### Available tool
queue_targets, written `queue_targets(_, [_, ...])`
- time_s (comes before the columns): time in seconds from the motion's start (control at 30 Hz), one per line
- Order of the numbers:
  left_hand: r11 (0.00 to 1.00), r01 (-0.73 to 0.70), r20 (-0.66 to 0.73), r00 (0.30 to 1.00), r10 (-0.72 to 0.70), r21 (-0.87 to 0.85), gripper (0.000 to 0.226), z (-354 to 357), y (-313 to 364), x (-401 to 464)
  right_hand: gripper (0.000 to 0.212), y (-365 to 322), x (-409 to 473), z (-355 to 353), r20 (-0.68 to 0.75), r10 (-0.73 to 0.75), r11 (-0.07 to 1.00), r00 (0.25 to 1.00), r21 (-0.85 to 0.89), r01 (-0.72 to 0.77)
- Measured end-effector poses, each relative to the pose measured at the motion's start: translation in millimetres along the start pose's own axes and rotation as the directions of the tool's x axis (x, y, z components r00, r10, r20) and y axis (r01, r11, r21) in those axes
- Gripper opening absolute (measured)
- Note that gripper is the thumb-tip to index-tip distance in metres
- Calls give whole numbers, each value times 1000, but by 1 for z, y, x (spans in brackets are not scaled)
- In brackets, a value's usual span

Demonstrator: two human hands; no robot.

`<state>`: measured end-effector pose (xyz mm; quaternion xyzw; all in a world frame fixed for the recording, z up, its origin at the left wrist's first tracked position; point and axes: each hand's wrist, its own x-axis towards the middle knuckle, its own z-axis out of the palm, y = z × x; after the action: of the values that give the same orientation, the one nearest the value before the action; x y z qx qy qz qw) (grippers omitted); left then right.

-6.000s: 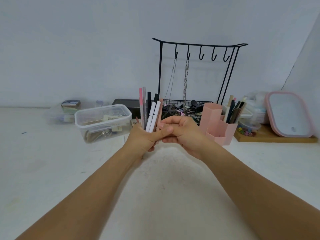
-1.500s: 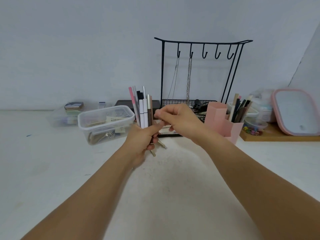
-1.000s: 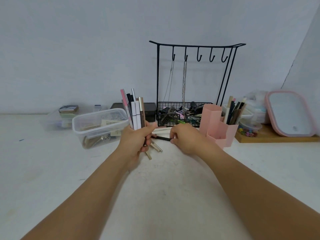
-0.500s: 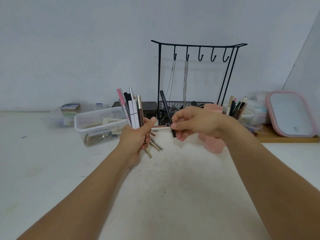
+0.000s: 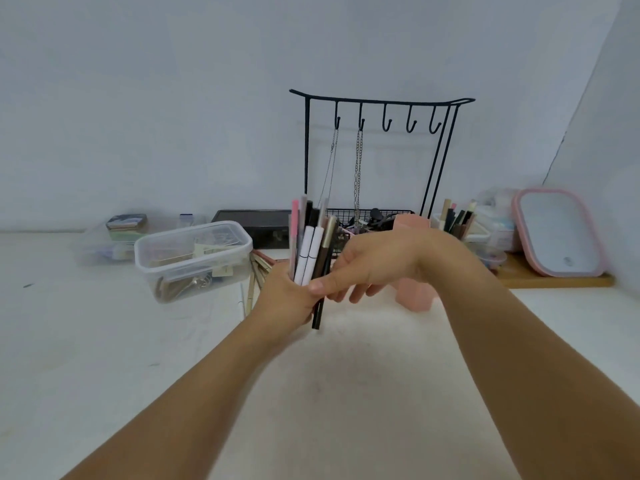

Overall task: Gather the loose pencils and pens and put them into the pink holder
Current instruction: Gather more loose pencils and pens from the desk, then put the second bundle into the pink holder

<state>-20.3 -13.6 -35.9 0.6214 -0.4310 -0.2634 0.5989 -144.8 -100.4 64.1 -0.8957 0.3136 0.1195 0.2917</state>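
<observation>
My left hand grips a bundle of pens and pencils upright above the table; pink, white, black and brown ones stand out of the fist. My right hand is pressed against the bundle's right side, thumb and fingers pinching a black pen that hangs lower than the others. The pink holder stands right behind my right hand and is mostly hidden by it. A few loose wooden pencils lie on the table, left of my left hand.
A clear plastic box of small items stands at the left. Behind are a black hook stand with chains, a wire basket and a black box. At the right are more pens in a container and a pink-rimmed lid on a wooden tray.
My right hand picked a black pen off the table, lifted it and brought it left against the bundle in my left hand. The bundle shifted slightly right.
</observation>
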Motion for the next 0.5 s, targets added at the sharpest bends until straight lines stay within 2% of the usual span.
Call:
queue_targets(0.07, [999,-18,-3,1000,18,43,24,6,1,-2,86,-2,-9,3,-22,121,992,992,-34,-122])
queue_targets(0.1, [999,-30,-18,999,30,33,28,8,1,-2,89,0,-9,6,-92,159,984,983,-66,-166])
queue_targets(0.13, [999,-39,-27,999,39,25,30,11,2,-2,83,0,-10,13,-172,149,987,974,-40,-158])
queue_targets(0.2, [996,-66,-1,998,66,67,31,16,2,-7,58,2,-7,36,-327,12,970,945,235,69])
queue_targets(0.23, [992,-92,34,995,90,87,28,19,1,-10,47,0,-3,50,-405,-7,886,914,421,193])
queue_targets(0.3, [987,-137,126,984,126,79,24,25,-1,-18,31,-3,5,76,-546,99,691,832,639,337])
queue_targets(0.33, [989,-147,166,976,139,35,27,28,0,-21,25,-3,7,85,-591,176,638,788,678,366])
queue_targets(0.4, [984,-180,224,958,177,-6,40,30,-2,-21,19,1,8,91,-633,230,606,739,688,400])
queue_targets(0.5, [971,-217,293,939,178,106,43,31,-7,-18,11,15,0,85,-678,224,615,700,655,438])
